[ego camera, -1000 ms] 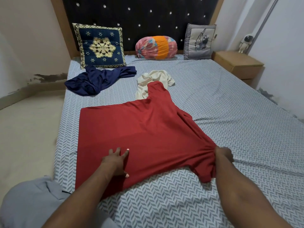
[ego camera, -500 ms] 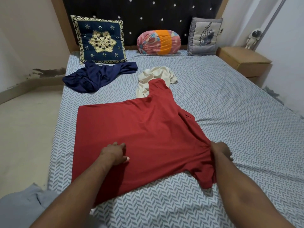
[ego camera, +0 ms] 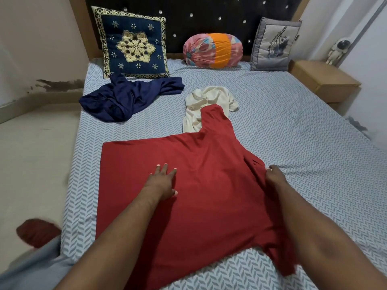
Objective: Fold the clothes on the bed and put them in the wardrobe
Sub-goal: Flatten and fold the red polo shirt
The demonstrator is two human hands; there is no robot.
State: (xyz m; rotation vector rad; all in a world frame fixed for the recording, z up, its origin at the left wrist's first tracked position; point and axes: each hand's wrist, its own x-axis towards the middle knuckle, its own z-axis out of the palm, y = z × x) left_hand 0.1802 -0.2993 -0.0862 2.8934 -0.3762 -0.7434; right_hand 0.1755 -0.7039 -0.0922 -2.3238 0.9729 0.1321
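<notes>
Navy garment: crumpled at the far left of the bed. Left hand: fingers spread, pressing flat on the red shirt, which lies spread across the bed's near middle. Cream garment: bunched beyond it, partly under its far sleeve. Right hand: at the shirt's right edge; whether its fingers pinch cloth cannot be told.

A navy cushion with gold embroidery is propped against the dark studded headboard; a pink and orange bolster is laid to its right; a grey cushion is leant further right; a wooden nightstand is set by the wall, with a small astronaut figurine stood at its far corner; flaked paint is seen low on the left wall.
</notes>
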